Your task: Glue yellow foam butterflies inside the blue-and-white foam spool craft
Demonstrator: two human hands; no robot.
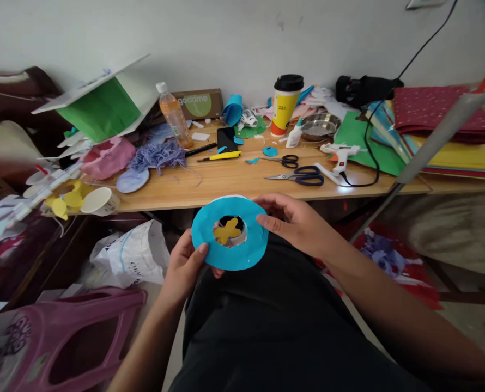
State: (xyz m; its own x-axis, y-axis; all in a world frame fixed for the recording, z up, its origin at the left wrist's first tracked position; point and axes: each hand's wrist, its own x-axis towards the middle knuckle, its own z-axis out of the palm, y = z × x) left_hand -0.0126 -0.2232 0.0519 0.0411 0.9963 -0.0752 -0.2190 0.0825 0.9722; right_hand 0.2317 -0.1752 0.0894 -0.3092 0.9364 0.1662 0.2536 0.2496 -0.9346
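A blue paper ring (230, 260) with a round hole in its middle is held up over my lap, in front of the table edge. Through the hole a yellow flower-like cutout (228, 232) shows, along with part of a whitish inner wall. My left hand (187, 256) pinches the ring's lower left, thumb on top and fingers underneath. On the right side, my right hand (293, 220) grips the rim with its thumb on the blue face and fingers behind. What lies beneath the ring is mostly hidden.
On the wooden table (226, 185) lie dark-handled scissors (308, 175), a smaller pair (287, 160), a yellow craft knife (222, 156) and a glue gun (341, 155). A yellow cup (285, 106) and a bottle (175, 117) stand behind. A pink stool (74, 321) is lower left.
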